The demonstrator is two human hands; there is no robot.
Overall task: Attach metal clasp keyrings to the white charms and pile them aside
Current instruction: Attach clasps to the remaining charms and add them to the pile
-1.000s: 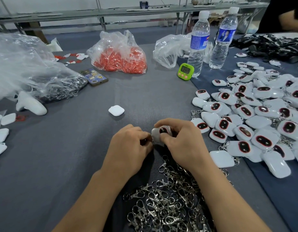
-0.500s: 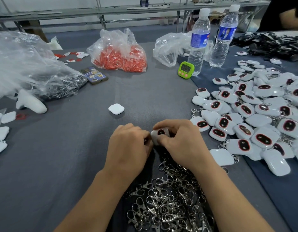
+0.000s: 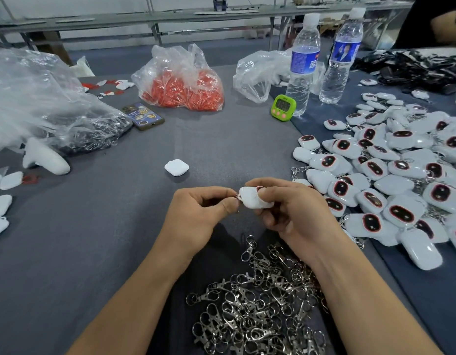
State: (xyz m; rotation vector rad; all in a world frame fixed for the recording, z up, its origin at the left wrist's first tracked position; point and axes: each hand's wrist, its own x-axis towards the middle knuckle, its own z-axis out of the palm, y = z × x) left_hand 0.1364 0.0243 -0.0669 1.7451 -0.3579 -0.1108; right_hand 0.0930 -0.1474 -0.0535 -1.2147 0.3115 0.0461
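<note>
Now held: one charm, white back up, is kept just above the surface, between both hands and beyond the keyrings.
Left hand: thumb and forefinger are pinched on a small metal loop at the charm's left corner. The rest of that keyring is hidden, so it cannot be told whether it is fully on.
Right hand: the charm is gripped by curled fingers and thumb.
Risk, slip: the loop is tiny and held only at the fingertips. If the pinch is eased too soon, it could spring off the charm's eyelet and the charm would be laid aside unattached.
Risk, tangle: the keyrings lie interlocked just under the wrists, so several could be dragged up when one is pulled.
Risk, sweep: the pile reaches close to the right forearm, and its near charms could be pushed off by a careless turn.
Risk, oversight: a loose charm lies apart in mid-surface and could be missed.
Count, charms: one is held and one lies loose. About four blanks are cut by the left edge. The pile holds several dozen, too many to count exactly.
Count, keyrings: one tangled heap, not countable.
Count, bottles: two.
Count, timer: one.
Count, phone: one.
Count, bags: three, of which one is filled with red parts.
</note>
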